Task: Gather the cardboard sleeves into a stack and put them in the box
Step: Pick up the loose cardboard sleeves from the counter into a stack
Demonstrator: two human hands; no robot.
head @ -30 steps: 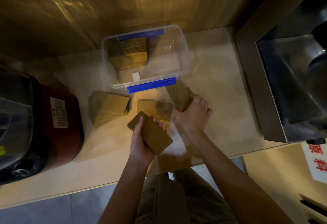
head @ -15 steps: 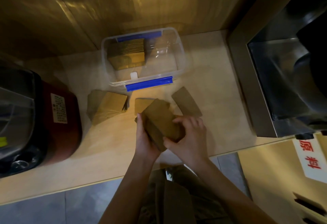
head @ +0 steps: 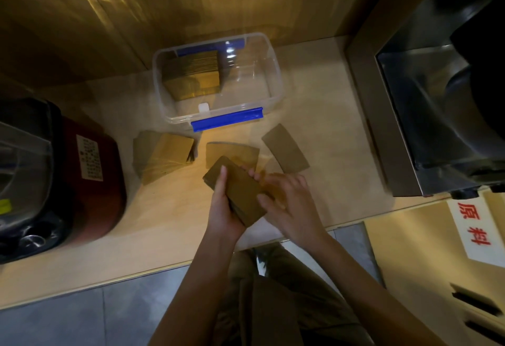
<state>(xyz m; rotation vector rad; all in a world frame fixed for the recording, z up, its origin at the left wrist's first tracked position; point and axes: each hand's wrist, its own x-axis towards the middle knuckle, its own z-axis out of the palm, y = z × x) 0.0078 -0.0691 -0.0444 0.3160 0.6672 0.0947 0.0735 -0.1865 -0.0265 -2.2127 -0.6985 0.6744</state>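
One clear plastic box with blue clip handles, lid off, on the pale wooden counter; contents: a stack of brown cardboard sleeves leaning in its left half, right half bare. Loose on the counter in front of the box: a fanned pile of sleeves at left, a flat sleeve at centre, a single curved sleeve at right. Above the counter's near edge, the left hand grips a thick bundle of sleeves, thumb on top, fingers curled beneath. The right hand, fingers loosely bent and slightly spread, presses the bundle's right side.
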